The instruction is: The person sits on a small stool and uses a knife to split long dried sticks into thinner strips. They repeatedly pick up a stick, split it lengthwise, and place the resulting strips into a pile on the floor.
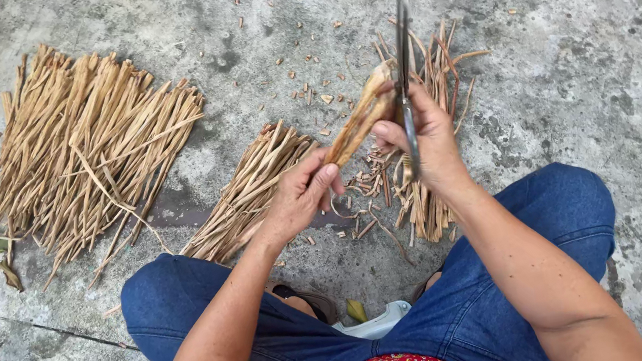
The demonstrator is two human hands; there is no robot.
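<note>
Left grip: the left hand [302, 195] is closed round the near end of a dried tan stalk [359, 121], thumb and fingers wrapped over it; the part of the stalk inside the fist is hidden.
Right grip: the right hand [428, 138] is closed on the handle of a dark-bladed knife [404, 73]; the handle itself is covered by the fingers, so its shape cannot be made out.
Stalk: held above the ground, slanting up and away from the left hand towards the blade, its far end touching or just beside the blade. Whether the edge has entered it cannot be told.
Blade: seen nearly edge-on, so it shows only as a thin dark line pointing away from the person.
Large pile [81, 154]: loose split stalks fanned out on the concrete floor [573, 37], well to the left of the hands.
Middle bundle [250, 192]: shorter strips, just beyond the left hand; its near end is covered by the left wrist.
Right bundle [428, 95]: strips lying under and behind the right hand, largely hidden by it.
Chips [305, 80]: small cut bits scattered on the floor between the piles.
Person: squatting in blue jeans [523, 260]; feet mostly hidden between the knees, body cut off by the lower edge.
Blur: a pale orange smear at the top left corner, unclear.
</note>
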